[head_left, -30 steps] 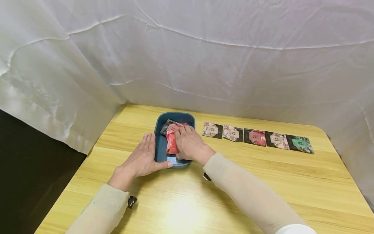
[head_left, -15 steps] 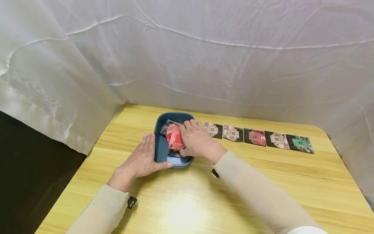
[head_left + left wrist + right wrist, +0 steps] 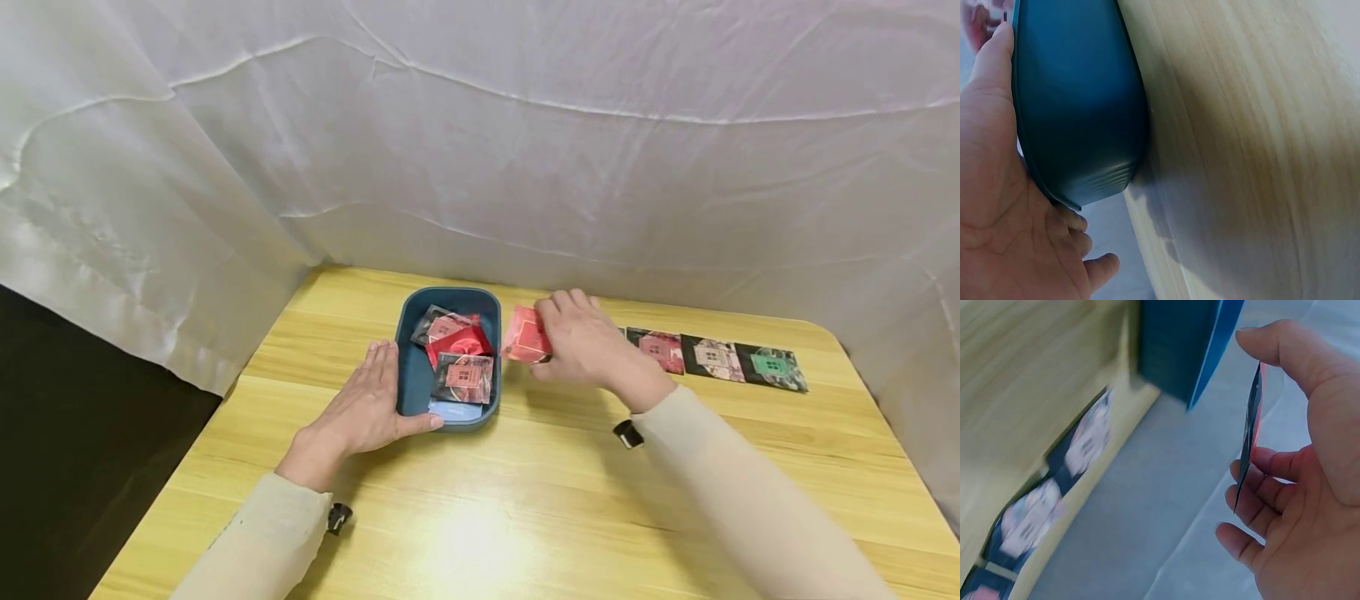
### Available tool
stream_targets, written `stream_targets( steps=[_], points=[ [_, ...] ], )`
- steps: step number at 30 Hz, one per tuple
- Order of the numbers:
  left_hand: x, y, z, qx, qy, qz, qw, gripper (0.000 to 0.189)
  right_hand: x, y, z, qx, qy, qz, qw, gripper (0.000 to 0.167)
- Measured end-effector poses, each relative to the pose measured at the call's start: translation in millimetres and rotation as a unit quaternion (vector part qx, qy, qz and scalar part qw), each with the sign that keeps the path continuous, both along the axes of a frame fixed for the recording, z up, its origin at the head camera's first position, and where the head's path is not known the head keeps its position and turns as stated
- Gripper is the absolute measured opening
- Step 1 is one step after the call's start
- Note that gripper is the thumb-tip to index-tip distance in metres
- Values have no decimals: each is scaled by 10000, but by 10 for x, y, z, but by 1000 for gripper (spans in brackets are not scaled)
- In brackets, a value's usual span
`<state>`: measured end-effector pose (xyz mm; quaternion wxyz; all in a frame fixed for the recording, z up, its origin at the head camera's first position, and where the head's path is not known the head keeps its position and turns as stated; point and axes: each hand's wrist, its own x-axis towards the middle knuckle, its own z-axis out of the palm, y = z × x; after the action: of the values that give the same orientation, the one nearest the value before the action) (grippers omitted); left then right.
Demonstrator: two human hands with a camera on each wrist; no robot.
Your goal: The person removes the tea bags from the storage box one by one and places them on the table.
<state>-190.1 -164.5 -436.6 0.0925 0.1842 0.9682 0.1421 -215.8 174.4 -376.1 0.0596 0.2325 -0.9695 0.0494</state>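
A dark blue bin (image 3: 414, 387) stands at the table's middle left with several flat sachets inside. On top lies a black-and-pink sachet (image 3: 463, 377), beside a red one (image 3: 457, 342). My left hand (image 3: 358, 406) rests along the bin's left wall with straight fingers, its thumb over the front rim. Just right of the bin, my right hand (image 3: 588, 342) pinches a pink-red sachet (image 3: 527, 335) in the air. From the right wrist view, that sachet (image 3: 1250, 422) stands edge-on between thumb and fingers, dark on one side and pink on the other.
Along the table's back edge runs a row of sachets; its right end has a dark red one (image 3: 656, 350), a cream one (image 3: 712, 358) and a green one (image 3: 770, 367). Pale cloth (image 3: 525, 167) hangs behind the wooden table (image 3: 585, 500).
My right hand has lifted the pink-red sachet out of the bin and moved right, uncovering the black-and-pink one. It now covers the row's left part. My left hand has stayed put.
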Motion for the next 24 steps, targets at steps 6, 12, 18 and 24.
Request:
stream_targets(
  steps=[6, 12, 18, 24],
  points=[
    [7, 1, 14, -17, -13, 7, 10000, 144, 78, 336, -115, 51, 49, -205, 9998, 77],
    [6, 4, 16, 27, -55, 45, 10000, 140, 155, 443, -364, 317, -251, -278, 9988, 87],
    [10, 2, 16, 39, -68, 47, 10000, 139, 173, 363, -560, 255, -592, -129, 9978, 95],
    [6, 1, 12, 52, -81, 27, 10000, 140, 129, 267, -663, 292, -610, 21, 9977, 90]
  ],
)
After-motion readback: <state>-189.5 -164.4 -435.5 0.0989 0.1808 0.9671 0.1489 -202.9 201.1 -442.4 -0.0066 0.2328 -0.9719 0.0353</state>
